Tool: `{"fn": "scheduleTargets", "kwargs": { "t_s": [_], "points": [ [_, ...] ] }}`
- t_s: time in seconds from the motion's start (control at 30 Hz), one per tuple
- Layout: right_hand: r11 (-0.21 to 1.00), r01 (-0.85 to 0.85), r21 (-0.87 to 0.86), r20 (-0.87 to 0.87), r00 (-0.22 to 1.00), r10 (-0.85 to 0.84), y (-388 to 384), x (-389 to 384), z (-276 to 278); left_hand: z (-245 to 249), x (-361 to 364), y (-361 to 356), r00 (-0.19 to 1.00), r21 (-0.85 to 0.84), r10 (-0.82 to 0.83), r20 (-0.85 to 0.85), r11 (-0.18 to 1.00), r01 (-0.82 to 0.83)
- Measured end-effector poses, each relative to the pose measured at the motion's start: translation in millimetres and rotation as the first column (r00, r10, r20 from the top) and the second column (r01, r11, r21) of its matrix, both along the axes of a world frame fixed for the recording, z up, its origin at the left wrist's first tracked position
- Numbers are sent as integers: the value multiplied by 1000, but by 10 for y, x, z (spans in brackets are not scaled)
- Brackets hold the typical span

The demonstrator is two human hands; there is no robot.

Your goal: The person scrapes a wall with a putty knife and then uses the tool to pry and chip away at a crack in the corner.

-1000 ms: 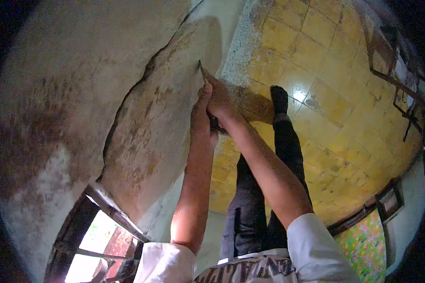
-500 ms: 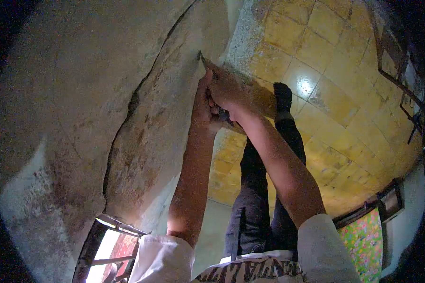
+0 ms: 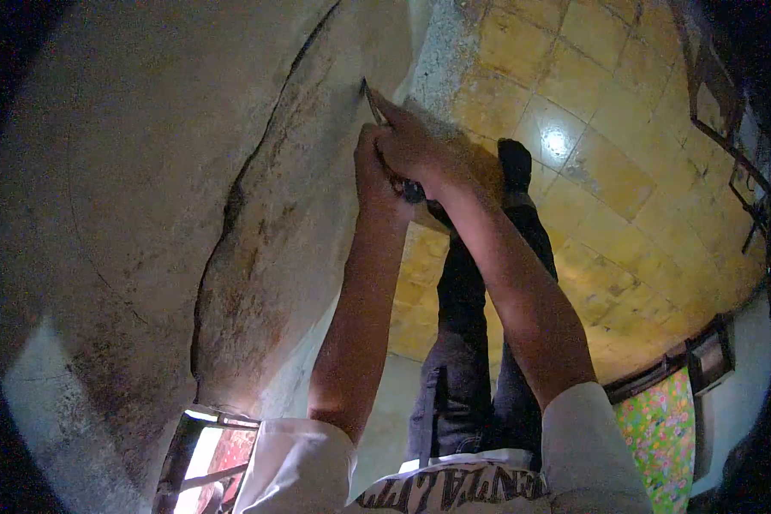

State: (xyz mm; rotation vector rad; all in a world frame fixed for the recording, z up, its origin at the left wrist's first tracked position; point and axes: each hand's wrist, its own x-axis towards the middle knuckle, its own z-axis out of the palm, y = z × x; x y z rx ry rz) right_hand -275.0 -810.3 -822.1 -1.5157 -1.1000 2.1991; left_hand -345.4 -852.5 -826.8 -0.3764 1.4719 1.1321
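Note:
Both my hands are together in front of the rough grey wall (image 3: 270, 180). My right hand (image 3: 418, 152) is wrapped round a dark tool (image 3: 412, 191); a narrow pointed end of it shows beyond the fingers, close to the wall surface. Against its left side lies my left hand (image 3: 375, 167), bent at the fingers and closed round the same tool. The hands cover most of the tool, so its full shape is hidden. A long dark crack (image 3: 235, 202) runs down the wall left of my hands.
Below are my outstretched legs (image 3: 463, 343) in dark trousers and a dark-covered foot (image 3: 514, 167). Yellow tiles (image 3: 608, 171) spread out at the right, with a dark metal frame (image 3: 728, 154) beyond. A barred window (image 3: 206, 463) is lower left, a flowered cloth (image 3: 660, 437) lower right.
Both hands and the tool have shifted slightly upward in view. My left hand has turned, so its fingertips no longer show below my right hand. The view of the wall has moved a little.

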Motion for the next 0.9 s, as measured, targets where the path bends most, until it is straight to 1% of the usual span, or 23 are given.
{"fn": "scheduleTargets", "kwargs": {
  "t_s": [0.07,0.1,0.17,0.2,0.27,0.3,0.37,0.43,0.47,0.53,0.57,0.6,0.67,0.73,0.8,0.87,0.9],
  "points": [
    [1000,13,11,-19,1000,-13,34,17,14,-52,-12,-81,1000,61,-12,-5,998,12],
    [999,-21,33,-28,999,22,60,58,115,-28,10,-71,1000,71,9,-15,997,-8],
    [964,5,266,38,999,-16,-6,9,22,114,142,19,997,61,75,-35,995,-73],
    [881,44,472,95,990,-100,-139,-107,-238,182,211,44,992,41,120,-45,992,-118],
    [883,12,469,117,990,-75,-118,-82,-265,74,173,20,998,107,2,-64,994,5],
    [964,-59,260,75,996,41,86,65,-62,44,150,18,995,142,-54,-79,988,65],
    [988,-146,55,20,989,145,183,162,138,111,156,18,996,126,40,79,991,-49],
    [990,-129,59,23,991,128,167,113,199,199,173,173,987,47,116,114,991,-123],
    [992,-114,46,16,993,114,151,90,197,240,181,270,986,-29,150,66,989,-148],
    [999,-35,-34,-17,999,35,160,69,121,247,192,289,989,-79,149,-24,986,-150],
    [992,-35,125,23,999,32,116,42,28,205,187,271,989,-39,129,-67,991,-131],
    [959,-43,281,63,998,26,64,11,-19,192,183,259,987,1,114,-110,993,-114],
    [920,-61,387,86,996,30,-9,-14,-174,176,162,160,995,112,50,-83,993,-40],
    [961,-62,269,64,997,46,50,20,-74,99,144,33,998,139,18,-61,990,-10],
    [988,-67,136,53,997,61,92,-15,-61,16,78,145,998,125,30,-56,992,-23],
    [986,-123,111,30,992,121,81,-38,-82,124,142,86,993,94,113,-18,989,-111],
    [975,-165,147,15,986,165,4,-3,-70,164,185,103,989,67,147,-19,987,-145]
  ]
}}
